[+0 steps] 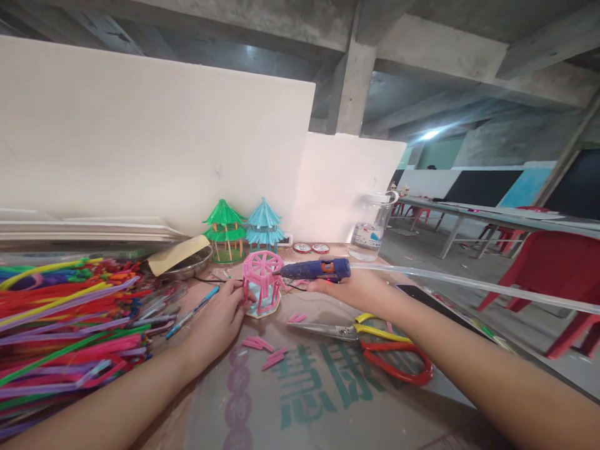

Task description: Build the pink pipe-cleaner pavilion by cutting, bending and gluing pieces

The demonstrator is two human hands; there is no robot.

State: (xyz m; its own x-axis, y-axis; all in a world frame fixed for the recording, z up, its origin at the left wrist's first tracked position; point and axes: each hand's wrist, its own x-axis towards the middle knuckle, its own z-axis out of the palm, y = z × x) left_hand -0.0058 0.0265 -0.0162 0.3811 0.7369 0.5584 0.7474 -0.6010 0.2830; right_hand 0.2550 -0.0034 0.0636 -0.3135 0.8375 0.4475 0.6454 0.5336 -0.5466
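My right hand is closed around a blue glue gun, and a long clear glue stick runs out of its back to the right. The gun's nozzle is at the upper ring of a small pink pavilion model; whether it touches cannot be told. My left hand grips the left side of this model near its pale blue base, fingertips partly hidden. Short pink strips lie in front of it. Scissors with red and yellow handles rest below my right hand.
A bundle of colourful pipe cleaners fills the left side, beside a blue pen and a metal bowl. Green and blue pavilion models stand behind. A water bottle stands at the back right, before a white partition.
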